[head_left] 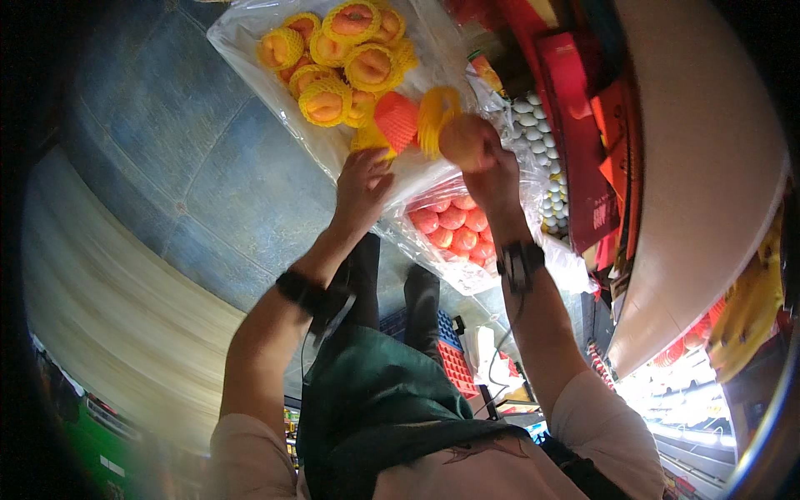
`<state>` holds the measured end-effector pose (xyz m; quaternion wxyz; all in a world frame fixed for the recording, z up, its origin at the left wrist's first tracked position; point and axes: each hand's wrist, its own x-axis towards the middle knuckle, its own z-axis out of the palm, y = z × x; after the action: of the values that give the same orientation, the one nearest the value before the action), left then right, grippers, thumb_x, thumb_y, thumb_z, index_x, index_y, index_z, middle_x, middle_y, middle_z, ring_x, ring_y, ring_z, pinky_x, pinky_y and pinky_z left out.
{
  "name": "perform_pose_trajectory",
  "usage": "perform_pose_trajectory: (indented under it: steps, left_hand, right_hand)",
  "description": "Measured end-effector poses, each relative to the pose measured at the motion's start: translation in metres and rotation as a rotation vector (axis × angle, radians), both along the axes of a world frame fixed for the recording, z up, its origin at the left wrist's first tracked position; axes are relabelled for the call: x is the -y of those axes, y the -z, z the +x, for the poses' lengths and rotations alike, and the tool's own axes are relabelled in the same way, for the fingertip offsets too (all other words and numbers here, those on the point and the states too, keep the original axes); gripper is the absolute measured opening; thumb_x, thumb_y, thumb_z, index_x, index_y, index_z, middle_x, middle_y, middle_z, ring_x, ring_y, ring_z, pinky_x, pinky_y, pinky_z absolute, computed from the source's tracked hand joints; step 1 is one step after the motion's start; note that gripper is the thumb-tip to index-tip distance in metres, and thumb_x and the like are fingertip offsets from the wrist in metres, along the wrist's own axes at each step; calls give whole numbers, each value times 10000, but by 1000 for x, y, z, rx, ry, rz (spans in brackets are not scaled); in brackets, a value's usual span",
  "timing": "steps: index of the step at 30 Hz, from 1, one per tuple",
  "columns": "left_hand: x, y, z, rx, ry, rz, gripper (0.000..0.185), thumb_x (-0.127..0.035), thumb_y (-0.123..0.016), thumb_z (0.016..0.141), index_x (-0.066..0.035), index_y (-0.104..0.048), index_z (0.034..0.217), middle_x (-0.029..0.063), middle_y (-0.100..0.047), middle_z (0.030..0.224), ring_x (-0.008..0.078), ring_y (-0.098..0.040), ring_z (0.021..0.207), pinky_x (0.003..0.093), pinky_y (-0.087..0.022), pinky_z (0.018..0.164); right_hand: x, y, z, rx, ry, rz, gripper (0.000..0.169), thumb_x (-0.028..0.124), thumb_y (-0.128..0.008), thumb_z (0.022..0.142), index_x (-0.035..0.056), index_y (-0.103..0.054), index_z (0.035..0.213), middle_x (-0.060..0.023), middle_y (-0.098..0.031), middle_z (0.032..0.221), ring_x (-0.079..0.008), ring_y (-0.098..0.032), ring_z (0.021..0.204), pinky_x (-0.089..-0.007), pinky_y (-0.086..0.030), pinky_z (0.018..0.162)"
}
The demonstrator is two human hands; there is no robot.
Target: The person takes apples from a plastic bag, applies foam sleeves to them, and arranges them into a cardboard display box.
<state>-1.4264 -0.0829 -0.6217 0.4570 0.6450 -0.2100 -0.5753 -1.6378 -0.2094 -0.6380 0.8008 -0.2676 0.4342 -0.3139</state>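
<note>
My right hand is shut on a round peach-like fruit, blurred. Right beside that fruit is a loose yellow foam net sleeve, also blurred. My left hand has its fingertips at another yellow foam net; whether they grip it is unclear. Between the hands stands a pink foam net sleeve. Several peaches in yellow foam nets are piled at the far end of a box lined with clear plastic.
A plastic-lined box of red fruit sits nearer my legs. Pale eggs and red gift boxes stand to the right. Grey-blue floor tiles lie left. Red and blue plastic crates are by my feet.
</note>
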Motion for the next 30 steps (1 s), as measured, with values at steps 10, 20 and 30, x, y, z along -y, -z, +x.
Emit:
perform_pose_trajectory:
  steps: [10,20,30]
  left_hand:
    - [-36,-195,-17,-633,-170,-65,431,-82,-670,910,-12,-508,1303,82,-559,1279,168,-534,1192,317,-377,1079]
    - [-47,-345,-96,-1424,-358,-250,405,-139,-458,1020,20,-402,1388,145,-513,1385,274,-491,1301,439,-442,1076]
    - [-110,-534,-281,-309,29,-579,261,-102,-518,1001,34,-566,1218,108,-633,1191,175,-603,1108,327,-469,972]
  right_hand:
    - [-85,-258,-13,237,12,421,965,336,-779,587,-40,-402,1392,-173,-536,1338,-312,-532,1234,-420,-387,1098]
    - [-122,-387,-89,520,127,158,960,546,-734,653,43,-411,1404,-172,-502,1363,-318,-480,1280,-437,-337,1125]
    - [-196,-588,-271,256,71,-614,938,380,-780,534,-48,-489,1316,-189,-423,1428,-303,-507,1251,-409,-441,1025]
